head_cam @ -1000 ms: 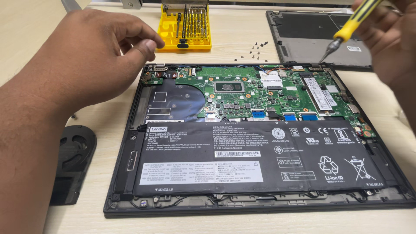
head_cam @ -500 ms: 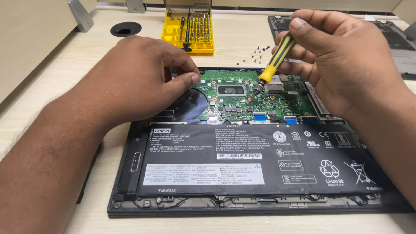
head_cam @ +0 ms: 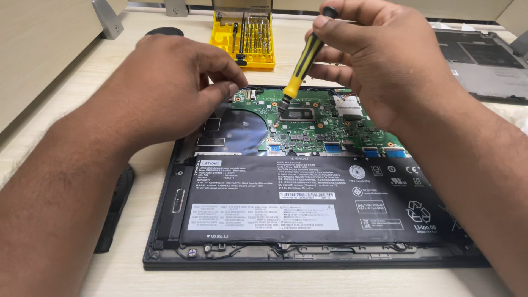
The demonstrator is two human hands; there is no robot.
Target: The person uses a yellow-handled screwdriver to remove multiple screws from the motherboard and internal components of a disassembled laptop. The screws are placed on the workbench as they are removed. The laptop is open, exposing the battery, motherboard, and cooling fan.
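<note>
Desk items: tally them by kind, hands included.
Hands: 2 (left hand, right hand)
Screwdriver: 1
Opened laptop: 1
Yellow bit case: 1
Detached grey cover: 1
Total: 6

White labels [head_cam: 264, 216] — black battery [head_cam: 330, 203] face

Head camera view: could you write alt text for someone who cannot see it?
A right hand holds a yellow-and-black screwdriver tip-down on the green circuit board of an opened laptop. The left hand rests at the board's left edge, above the large black battery. A yellow bit set sits behind on the pale table.
</note>
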